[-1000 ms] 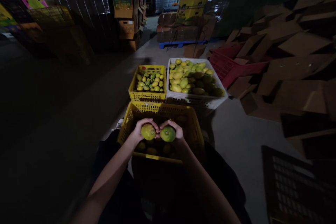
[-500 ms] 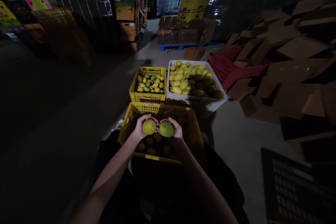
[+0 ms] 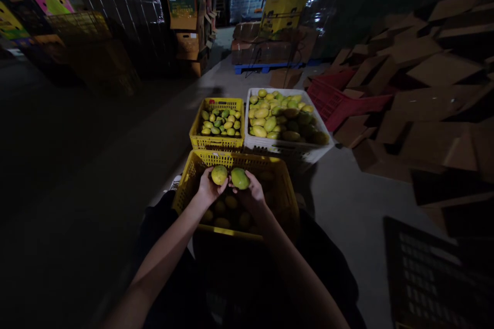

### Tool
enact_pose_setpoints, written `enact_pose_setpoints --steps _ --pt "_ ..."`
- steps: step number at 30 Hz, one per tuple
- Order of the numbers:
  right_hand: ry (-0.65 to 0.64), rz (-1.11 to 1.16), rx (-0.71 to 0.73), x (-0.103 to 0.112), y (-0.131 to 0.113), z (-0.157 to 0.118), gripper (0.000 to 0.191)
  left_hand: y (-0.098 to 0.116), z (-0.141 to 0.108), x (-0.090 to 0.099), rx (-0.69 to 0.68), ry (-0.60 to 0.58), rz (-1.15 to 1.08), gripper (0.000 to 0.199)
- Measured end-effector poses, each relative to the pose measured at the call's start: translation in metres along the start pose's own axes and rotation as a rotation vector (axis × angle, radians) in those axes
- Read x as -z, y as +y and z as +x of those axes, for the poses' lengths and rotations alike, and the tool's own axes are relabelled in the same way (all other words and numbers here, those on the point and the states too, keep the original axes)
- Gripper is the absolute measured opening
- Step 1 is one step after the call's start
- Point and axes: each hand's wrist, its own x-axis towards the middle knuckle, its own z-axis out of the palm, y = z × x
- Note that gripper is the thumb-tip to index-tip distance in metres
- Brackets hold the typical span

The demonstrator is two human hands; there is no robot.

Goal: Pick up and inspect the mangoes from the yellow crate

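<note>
My left hand (image 3: 209, 188) is closed around a yellow-green fruit (image 3: 219, 175) that looks like a small papaya. A greener papaya (image 3: 240, 178) rests in the curled fingers of my right hand (image 3: 253, 188). Both fruits are side by side, a small gap apart, above the large yellow crate (image 3: 283, 165). Down in that crate, several more papayas (image 3: 222, 222) lie in shadow. My fingertips are partly hidden behind and under the fruits.
Beyond stands a smaller yellow crate (image 3: 196, 141) of fruit, beside a white crate (image 3: 314, 151) heaped with yellow-green fruit. Flattened cartons (image 3: 420, 103) and a red crate (image 3: 328, 100) are piled at right. A dark crate (image 3: 420, 267) lies lower right; boxes on a blue pallet (image 3: 266, 68) stand behind.
Both hands have lifted the fruits slightly away from me and turned them, so different sides show. The crates and the fruit in them look unchanged.
</note>
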Motion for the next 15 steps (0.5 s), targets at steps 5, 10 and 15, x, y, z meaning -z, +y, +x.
enact_pose_setpoints --steps 5,10,15 --pt "0.050 0.014 -0.054 -0.004 -0.002 -0.001 0.015 -0.001 -0.001 0.001 -0.021 -0.023 0.023 0.027" --pt "0.076 0.007 -0.060 -0.020 -0.019 -0.015 0.017 0.001 -0.004 -0.001 -0.017 -0.009 0.018 0.027" --pt "-0.077 0.004 0.128 -0.031 -0.064 -0.068 0.033 0.003 -0.006 -0.005 0.037 -0.016 -0.016 0.032"
